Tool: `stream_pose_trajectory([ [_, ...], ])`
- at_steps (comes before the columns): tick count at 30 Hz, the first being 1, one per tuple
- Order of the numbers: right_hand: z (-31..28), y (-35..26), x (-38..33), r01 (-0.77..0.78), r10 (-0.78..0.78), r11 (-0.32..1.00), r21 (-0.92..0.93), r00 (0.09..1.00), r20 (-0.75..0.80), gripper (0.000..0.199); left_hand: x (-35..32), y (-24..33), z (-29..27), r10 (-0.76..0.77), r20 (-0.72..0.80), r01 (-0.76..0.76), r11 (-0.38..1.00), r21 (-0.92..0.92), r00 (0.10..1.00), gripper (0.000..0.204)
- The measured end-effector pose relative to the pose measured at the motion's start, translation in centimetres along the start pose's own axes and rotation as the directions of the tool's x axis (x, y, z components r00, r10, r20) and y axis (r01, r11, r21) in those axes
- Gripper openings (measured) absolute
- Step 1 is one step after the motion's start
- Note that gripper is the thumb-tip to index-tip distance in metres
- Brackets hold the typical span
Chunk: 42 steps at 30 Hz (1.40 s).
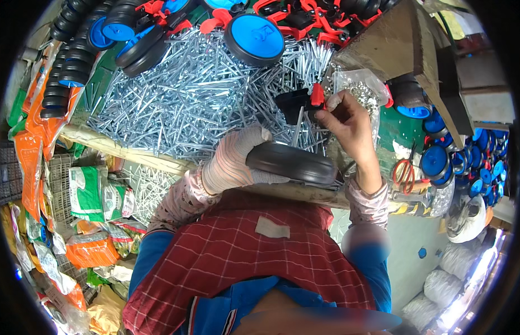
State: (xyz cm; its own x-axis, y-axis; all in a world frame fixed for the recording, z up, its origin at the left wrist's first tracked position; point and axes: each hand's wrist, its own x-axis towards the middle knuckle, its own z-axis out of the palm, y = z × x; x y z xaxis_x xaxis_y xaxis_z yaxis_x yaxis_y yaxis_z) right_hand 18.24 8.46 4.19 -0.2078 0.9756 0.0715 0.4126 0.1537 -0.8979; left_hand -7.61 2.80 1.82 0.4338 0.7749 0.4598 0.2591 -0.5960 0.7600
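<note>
Green bench [395,126] | rod heap [181,95] fronting blue-hubbed wheels [254,37] | left hand [231,161]: black wheel [293,163]

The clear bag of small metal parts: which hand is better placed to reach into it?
Likely the right hand: it is close beside the clear bag, near a black-and-red bracket. The gloved left hand is farther off and holds a black wheel.

bench [112,144] bright | sheen on black wheel [290,163] | glare [476,287] lower right | edges bowed, rim black | sleeve [373,254] blurred
</note>
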Motion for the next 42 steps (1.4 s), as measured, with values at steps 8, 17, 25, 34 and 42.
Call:
stream_pose_trajectory([
  [8,1.5,-2.1,-2.0,0.409,-0.396,0.905,-0.118,0.911,0.114,0.025,-1.4,-0.3,-2.3,-0.227,-0.079,0.211,0.962,-0.174,0.971,0.079],
  [17,5.1,-1.4,5.8,0.166,-0.248,0.948,0.272,0.92,0.304,0.035,-5.0,-2.6,-4.2,-0.522,0.076,0.375,0.497,-0.783,0.85,0.019],
  [25,7.4,1.5,12.5,0.55,-0.563,0.761,-0.344,0.824,0.073,0.054,-5.2,-2.7,-3.8,-0.446,0.157,0.462,0.742,-0.486,0.881,0.023],
  [34,1.0,1.1,-1.7,-0.03,0.005,0.674,0.738,0.999,0.037,0.062,-1.7,-0.8,0.3,-0.45,0.627,0.767,0.462,-0.446,0.636,0.072],
  [42,-4.5,2.9,-7.6,0.04,-0.16,0.905,0.424,0.955,0.25,0.074,-0.9,2.1,4.2,-0.291,0.738,0.782,0.064,-0.62,0.609,0.051],
])
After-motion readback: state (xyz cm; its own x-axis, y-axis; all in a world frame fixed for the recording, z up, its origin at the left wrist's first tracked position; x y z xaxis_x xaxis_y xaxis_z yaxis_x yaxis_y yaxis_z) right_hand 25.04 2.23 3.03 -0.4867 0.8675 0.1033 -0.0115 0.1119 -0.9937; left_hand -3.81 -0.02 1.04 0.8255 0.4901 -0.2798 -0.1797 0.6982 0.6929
